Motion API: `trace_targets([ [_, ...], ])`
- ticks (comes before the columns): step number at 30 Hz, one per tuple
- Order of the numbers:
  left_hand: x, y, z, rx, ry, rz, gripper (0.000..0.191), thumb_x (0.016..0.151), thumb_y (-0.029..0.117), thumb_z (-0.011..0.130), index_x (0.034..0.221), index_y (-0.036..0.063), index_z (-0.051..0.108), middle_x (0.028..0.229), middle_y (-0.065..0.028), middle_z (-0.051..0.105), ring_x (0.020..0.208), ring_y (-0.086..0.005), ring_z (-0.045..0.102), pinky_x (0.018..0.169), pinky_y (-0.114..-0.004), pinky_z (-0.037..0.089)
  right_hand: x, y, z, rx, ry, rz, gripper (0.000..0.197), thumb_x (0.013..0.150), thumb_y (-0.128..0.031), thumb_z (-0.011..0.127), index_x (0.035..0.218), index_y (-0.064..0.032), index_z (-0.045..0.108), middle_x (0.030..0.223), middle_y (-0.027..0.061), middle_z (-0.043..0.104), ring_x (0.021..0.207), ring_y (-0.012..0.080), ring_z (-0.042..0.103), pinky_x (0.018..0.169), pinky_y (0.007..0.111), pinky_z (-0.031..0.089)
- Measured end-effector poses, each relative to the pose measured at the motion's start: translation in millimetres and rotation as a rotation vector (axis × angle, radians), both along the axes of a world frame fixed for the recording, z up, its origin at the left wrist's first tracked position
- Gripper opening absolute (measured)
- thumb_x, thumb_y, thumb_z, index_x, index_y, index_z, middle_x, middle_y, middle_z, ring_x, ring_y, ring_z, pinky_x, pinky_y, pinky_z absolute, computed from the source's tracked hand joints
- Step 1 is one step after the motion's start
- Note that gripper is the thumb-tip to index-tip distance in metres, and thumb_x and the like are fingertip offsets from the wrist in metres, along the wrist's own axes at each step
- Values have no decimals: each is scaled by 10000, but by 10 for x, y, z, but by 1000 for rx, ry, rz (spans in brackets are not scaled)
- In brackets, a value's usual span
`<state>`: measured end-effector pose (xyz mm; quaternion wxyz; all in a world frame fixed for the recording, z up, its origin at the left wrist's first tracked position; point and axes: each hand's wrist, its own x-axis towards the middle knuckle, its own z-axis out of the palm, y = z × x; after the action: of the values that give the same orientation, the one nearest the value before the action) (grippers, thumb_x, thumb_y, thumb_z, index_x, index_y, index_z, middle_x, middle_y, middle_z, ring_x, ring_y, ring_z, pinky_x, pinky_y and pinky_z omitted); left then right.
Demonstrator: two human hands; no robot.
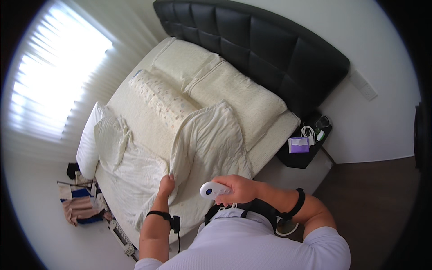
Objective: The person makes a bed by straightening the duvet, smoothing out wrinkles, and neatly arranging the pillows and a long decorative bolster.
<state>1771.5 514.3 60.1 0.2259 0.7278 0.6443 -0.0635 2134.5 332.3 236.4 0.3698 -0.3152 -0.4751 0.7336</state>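
My left hand (167,185) grips the folded edge of a cream quilt (212,135) that lies rumpled across the near half of the bed. In my right hand (241,189) is a white remote control (211,190) with a small dark display and several buttons, held above the near side of the bed. Beyond the quilt, a long bolster (162,98) with a spotted cover lies on the cream mattress cover (141,125). Two cream pillows, a nearer pillow (236,98) and a farther pillow (182,62), rest against the headboard. At the far left edge sits a white pillow (89,145), partly beneath the quilt.
A black padded headboard (256,44) stands against the wall. On the right, a black bedside shelf (297,160) holds a purple tissue pack (298,145), a white cable (307,131) and a clear glass (323,122). Clothes (81,206) hang low at left, near the curtained window (57,74).
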Motion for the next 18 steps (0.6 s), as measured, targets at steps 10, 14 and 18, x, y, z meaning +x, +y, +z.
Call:
trace_targets([
  [10,-140,-44,121,-29,-78,63,392,958,298,467,934,-60,626,928,-304,636,926,-448,607,819,-483,464,-286,0,97,-34,252,117,445,880,-25,474,1312,-14,369,982,102,607,746,108,567,665,265,495],
  [14,-161,-11,159,-29,-81,50,386,960,294,466,932,-56,624,925,-305,634,925,-449,606,822,-477,464,-361,20,114,-14,272,111,446,882,-20,459,1316,-10,357,985,106,607,740,106,563,656,259,486],
  [18,-212,7,121,-34,-80,46,385,961,297,465,930,-52,625,931,-306,632,932,-449,602,830,-473,460,-421,53,139,17,231,109,424,893,-27,460,1306,-11,366,977,101,610,737,103,565,650,254,482],
])
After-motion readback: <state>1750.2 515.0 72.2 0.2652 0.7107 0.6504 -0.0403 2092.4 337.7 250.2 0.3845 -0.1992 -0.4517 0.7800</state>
